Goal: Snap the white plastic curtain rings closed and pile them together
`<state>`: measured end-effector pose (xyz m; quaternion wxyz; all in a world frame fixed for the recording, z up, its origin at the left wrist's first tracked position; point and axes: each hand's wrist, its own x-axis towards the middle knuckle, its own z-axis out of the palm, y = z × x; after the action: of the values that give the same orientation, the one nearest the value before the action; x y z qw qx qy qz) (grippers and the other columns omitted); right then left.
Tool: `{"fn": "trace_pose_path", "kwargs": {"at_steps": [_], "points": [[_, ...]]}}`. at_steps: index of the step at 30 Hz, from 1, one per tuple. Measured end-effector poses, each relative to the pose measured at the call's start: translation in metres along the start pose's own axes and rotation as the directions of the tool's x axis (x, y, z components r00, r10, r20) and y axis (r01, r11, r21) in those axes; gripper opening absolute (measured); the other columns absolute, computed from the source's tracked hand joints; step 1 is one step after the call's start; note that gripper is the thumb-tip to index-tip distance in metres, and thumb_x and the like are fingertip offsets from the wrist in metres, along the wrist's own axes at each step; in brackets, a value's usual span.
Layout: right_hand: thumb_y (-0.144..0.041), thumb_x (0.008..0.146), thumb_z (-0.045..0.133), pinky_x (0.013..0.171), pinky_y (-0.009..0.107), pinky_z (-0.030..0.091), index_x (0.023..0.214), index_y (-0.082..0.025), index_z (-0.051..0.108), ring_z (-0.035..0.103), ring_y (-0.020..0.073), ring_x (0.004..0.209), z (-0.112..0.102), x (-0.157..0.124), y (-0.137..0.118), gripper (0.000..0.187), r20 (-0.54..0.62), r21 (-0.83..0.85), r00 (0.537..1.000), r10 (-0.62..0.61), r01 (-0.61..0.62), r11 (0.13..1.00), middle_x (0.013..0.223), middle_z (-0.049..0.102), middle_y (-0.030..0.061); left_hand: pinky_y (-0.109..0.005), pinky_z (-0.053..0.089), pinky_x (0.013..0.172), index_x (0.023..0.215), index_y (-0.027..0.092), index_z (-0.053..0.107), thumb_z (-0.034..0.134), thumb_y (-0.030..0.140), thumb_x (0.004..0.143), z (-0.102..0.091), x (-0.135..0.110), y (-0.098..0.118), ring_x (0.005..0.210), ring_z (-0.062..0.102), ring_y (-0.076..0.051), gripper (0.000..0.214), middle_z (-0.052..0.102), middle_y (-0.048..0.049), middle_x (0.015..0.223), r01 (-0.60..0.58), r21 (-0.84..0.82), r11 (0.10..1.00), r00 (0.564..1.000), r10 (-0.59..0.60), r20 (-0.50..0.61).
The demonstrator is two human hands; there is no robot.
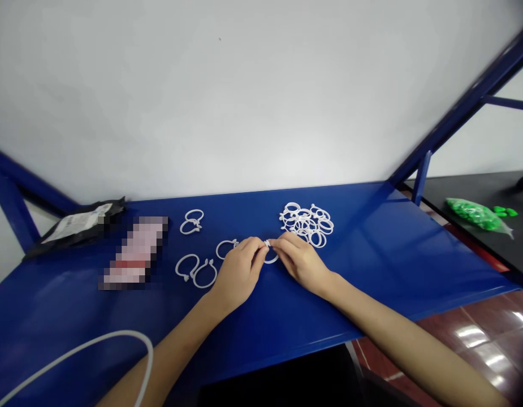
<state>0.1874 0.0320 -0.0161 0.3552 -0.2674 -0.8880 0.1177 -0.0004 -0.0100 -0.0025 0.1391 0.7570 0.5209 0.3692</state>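
Note:
My left hand (240, 268) and my right hand (302, 261) meet near the middle of the blue table. Their fingertips pinch the ends of a white plastic ring (271, 261), which looks like a shower curtain ring. Most of its loop shows below my fingers, while the fingertips hide part of its clasp. Just behind my right hand lies a pile of similar white rings (303, 217). Left of my left hand, several more rings are spread out, among them a ring with its ends apart (205, 286) and a ring partly covered by my hand (217, 250).
A black plastic package (112, 209) with a white label and a blurred-out pinkish item (140, 243) lie on the left of the table (371, 265). A white cable (100, 337) arches across the lower left. On a black surface at right sits a bag of green pieces (477, 213).

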Motion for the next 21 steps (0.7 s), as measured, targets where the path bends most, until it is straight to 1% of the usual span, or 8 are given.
{"fn": "trace_pose_path", "kwargs": {"at_steps": [6, 9, 12, 14, 15, 17, 19, 21], "points": [[-0.017, 0.105, 0.039, 0.069, 0.032, 0.053, 0.12, -0.015, 0.061, 0.057, 0.019, 0.08, -0.001, -0.002, -0.001, 0.027, -0.019, -0.082, 0.996, -0.09, 0.088, 0.993, 0.093, 0.063, 0.0104, -0.027, 0.045, 0.068, 0.078, 0.021, 0.052, 0.044, 0.018, 0.1, 0.004, -0.002, -0.004, 0.069, 0.059, -0.014, 0.023, 0.062, 0.0011, 0.076, -0.059, -0.016, 0.998, 0.997, 0.058, -0.041], [-0.018, 0.105, 0.041, 0.071, 0.032, 0.054, 0.12, -0.017, 0.061, 0.059, 0.0187, 0.082, 0.001, -0.002, -0.004, 0.025, -0.049, -0.065, 0.996, -0.079, 0.076, 0.995, 0.094, 0.064, 0.0095, -0.026, 0.047, 0.07, 0.079, 0.021, 0.055, 0.048, 0.019, 0.099, 0.001, 0.0, -0.004, 0.07, 0.06, -0.014, 0.022, 0.063, 0.0017, 0.075, -0.058, -0.062, 0.996, 0.998, 0.056, -0.043], [-0.019, 0.103, 0.047, 0.077, 0.032, 0.055, 0.117, -0.021, 0.063, 0.063, 0.0185, 0.088, -0.003, 0.003, 0.0, 0.022, -0.131, -0.009, 0.991, -0.024, 0.023, 1.0, 0.097, 0.067, 0.0081, -0.028, 0.05, 0.075, 0.09, 0.022, 0.064, 0.053, 0.027, 0.098, -0.007, 0.006, -0.005, 0.074, 0.063, -0.015, 0.015, 0.07, 0.0006, 0.085, -0.028, -0.08, 0.996, 1.0, 0.027, -0.01], [-0.021, 0.102, 0.05, 0.081, 0.033, 0.054, 0.114, -0.022, 0.066, 0.064, 0.0193, 0.092, -0.013, 0.007, 0.01, 0.02, -0.212, -0.035, 0.976, 0.051, -0.06, 0.998, 0.099, 0.068, 0.0076, -0.031, 0.052, 0.08, 0.103, 0.023, 0.067, 0.055, 0.034, 0.098, -0.015, 0.01, -0.01, 0.081, 0.065, -0.017, 0.017, 0.072, -0.0016, 0.095, 0.024, 0.001, 1.0, 1.0, -0.024, 0.006], [-0.022, 0.102, 0.051, 0.082, 0.034, 0.053, 0.112, -0.022, 0.068, 0.064, 0.0203, 0.093, -0.021, 0.009, 0.018, 0.02, -0.256, -0.079, 0.961, 0.101, -0.125, 0.989, 0.099, 0.068, 0.0081, -0.034, 0.052, 0.083, 0.107, 0.023, 0.067, 0.055, 0.037, 0.097, -0.019, 0.011, -0.014, 0.086, 0.066, -0.02, 0.021, 0.072, -0.0033, 0.099, 0.054, 0.087, 0.995, 0.999, -0.054, 0.005], [-0.025, 0.1, 0.053, 0.078, 0.035, 0.053, 0.105, -0.019, 0.072, 0.064, 0.0214, 0.087, -0.039, 0.014, 0.04, 0.02, -0.343, -0.18, 0.904, 0.254, -0.329, 0.927, 0.097, 0.067, 0.0097, -0.041, 0.05, 0.089, 0.11, 0.02, 0.067, 0.054, 0.038, 0.096, -0.028, 0.013, -0.025, 0.097, 0.064, -0.026, 0.027, 0.072, -0.0074, 0.103, 0.099, 0.313, 0.945, 0.994, -0.106, 0.003], [-0.025, 0.097, 0.056, 0.076, 0.035, 0.051, 0.102, -0.018, 0.074, 0.063, 0.0227, 0.083, -0.058, 0.018, 0.065, 0.02, -0.342, -0.277, 0.859, 0.381, -0.48, 0.832, 0.094, 0.068, 0.0102, -0.045, 0.048, 0.091, 0.109, 0.017, 0.068, 0.052, 0.036, 0.095, -0.035, 0.012, -0.038, 0.103, 0.061, -0.031, 0.028, 0.07, -0.0111, 0.105, 0.111, 0.512, 0.852, 0.989, -0.148, 0.031], [-0.023, 0.093, 0.059, 0.078, 0.036, 0.049, 0.102, -0.018, 0.074, 0.063, 0.0242, 0.085, -0.073, 0.024, 0.086, 0.018, -0.292, -0.37, 0.828, 0.479, -0.56, 0.742, 0.092, 0.071, 0.0098, -0.046, 0.047, 0.09, 0.108, 0.017, 0.07, 0.05, 0.029, 0.095, -0.04, 0.011, -0.047, 0.104, 0.06, -0.033, 0.027, 0.069, -0.0128, 0.106, 0.095, 0.619, 0.78, 0.979, -0.185, 0.084]]}}
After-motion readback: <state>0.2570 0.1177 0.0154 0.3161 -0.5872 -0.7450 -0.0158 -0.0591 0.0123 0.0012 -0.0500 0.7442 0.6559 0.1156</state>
